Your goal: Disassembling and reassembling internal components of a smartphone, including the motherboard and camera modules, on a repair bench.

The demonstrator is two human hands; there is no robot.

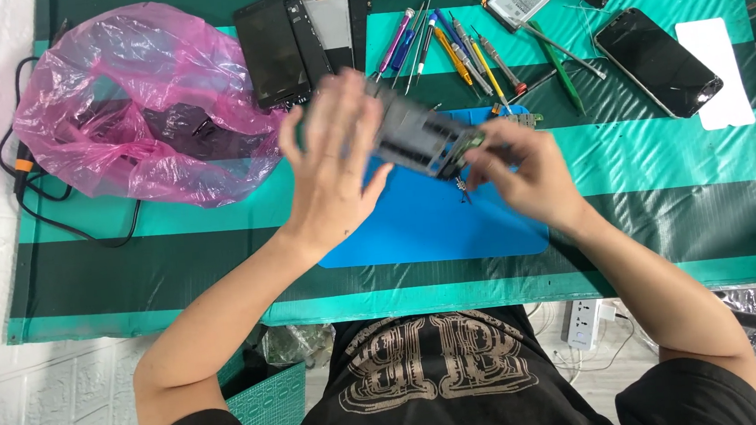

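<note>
We hold an opened phone frame over the blue work mat, gripped between both hands: the left hand clamps its end at nine o'clock, fingers wrapped round the edge, and the right hand pinches its corner at four o'clock (both are blurred, so finer detail escapes us). We judge this the inspection stage of a teardown, the frame being turned for a look. Any further move seems to call for a steady grip. Screwdrivers lie at twelve o'clock, a pink plastic bag at ten.
</note>
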